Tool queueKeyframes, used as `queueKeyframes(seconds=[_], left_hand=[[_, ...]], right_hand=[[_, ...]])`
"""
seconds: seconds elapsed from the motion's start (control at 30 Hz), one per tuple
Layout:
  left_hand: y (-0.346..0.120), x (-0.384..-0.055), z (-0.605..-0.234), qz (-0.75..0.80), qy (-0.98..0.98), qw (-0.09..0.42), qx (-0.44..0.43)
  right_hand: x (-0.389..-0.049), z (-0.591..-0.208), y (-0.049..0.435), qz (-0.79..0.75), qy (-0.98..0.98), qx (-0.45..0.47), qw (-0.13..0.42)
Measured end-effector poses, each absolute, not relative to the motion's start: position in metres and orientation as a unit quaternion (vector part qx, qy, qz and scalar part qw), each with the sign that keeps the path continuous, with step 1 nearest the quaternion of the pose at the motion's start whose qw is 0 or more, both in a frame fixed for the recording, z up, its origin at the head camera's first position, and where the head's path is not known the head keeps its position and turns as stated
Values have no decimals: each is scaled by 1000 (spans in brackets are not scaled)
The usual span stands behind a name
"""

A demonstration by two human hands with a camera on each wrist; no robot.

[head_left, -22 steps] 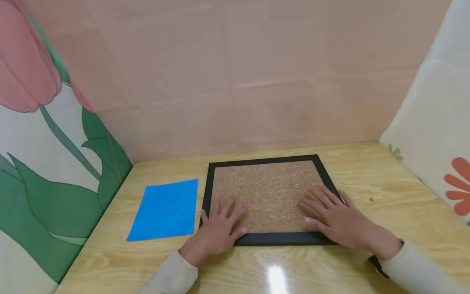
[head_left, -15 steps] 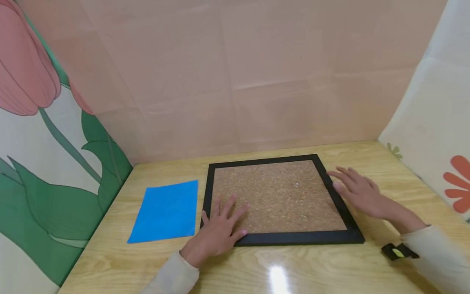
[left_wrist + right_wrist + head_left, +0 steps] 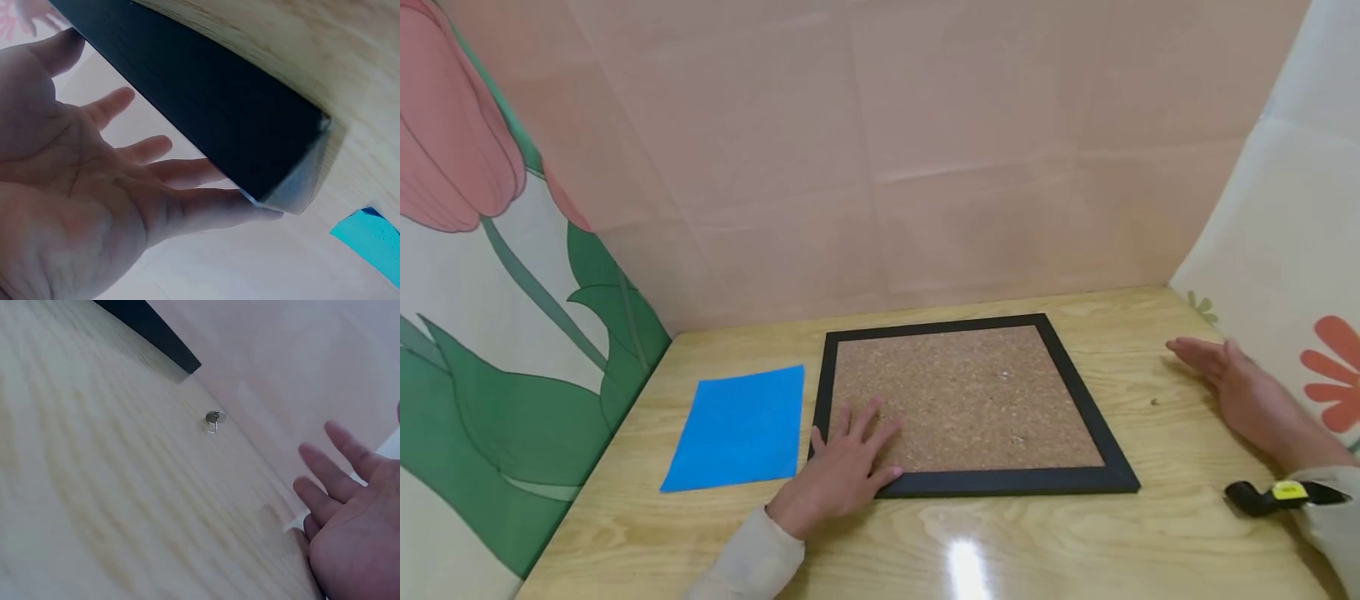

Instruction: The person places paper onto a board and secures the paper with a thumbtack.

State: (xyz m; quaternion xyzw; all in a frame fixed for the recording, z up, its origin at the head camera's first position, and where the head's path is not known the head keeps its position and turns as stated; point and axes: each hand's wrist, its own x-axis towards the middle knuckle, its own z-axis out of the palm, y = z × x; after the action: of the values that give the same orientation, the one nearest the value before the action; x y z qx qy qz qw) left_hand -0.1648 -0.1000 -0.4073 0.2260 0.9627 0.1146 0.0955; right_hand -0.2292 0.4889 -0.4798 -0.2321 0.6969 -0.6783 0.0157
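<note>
Black-edged corkboard [image 3: 958, 396] under left hand [image 3: 844, 472], roomy gap to right hand [image 3: 1255, 402].

On the worktop [image 3: 1037, 546], the framed board [image 3: 970, 400] lay near the far edge, left hand [image 3: 844, 475] at its near left corner, sheet [image 3: 737, 429] leftward; rightward, the tack [image 3: 215, 417], then the right hand [image 3: 1255, 404] by the right edge.

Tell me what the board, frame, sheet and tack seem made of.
Board: matt cork, by its speckled brown grain. Frame: painted wood or plastic, smooth and evenly black; unclear which. Sheet: matt, probably paper or felt, thin and flat. Tack: likely shiny metal, by its silvery glint.
</note>
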Motion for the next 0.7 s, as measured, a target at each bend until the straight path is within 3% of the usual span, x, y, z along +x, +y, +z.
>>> queueKeyframes(seconds=[0.3, 0.47, 0.7], left_hand=[[-124, -192, -402, 147, 951, 54, 268], [-166, -212, -381, 230, 957, 49, 172], [-241, -232, -366, 251, 966, -26, 56]], right_hand=[[-234, -490, 495, -758, 578, -298, 53], [-233, -491, 495, -750, 600, -273, 57], [-233, -485, 492, -755, 607, -236, 76]])
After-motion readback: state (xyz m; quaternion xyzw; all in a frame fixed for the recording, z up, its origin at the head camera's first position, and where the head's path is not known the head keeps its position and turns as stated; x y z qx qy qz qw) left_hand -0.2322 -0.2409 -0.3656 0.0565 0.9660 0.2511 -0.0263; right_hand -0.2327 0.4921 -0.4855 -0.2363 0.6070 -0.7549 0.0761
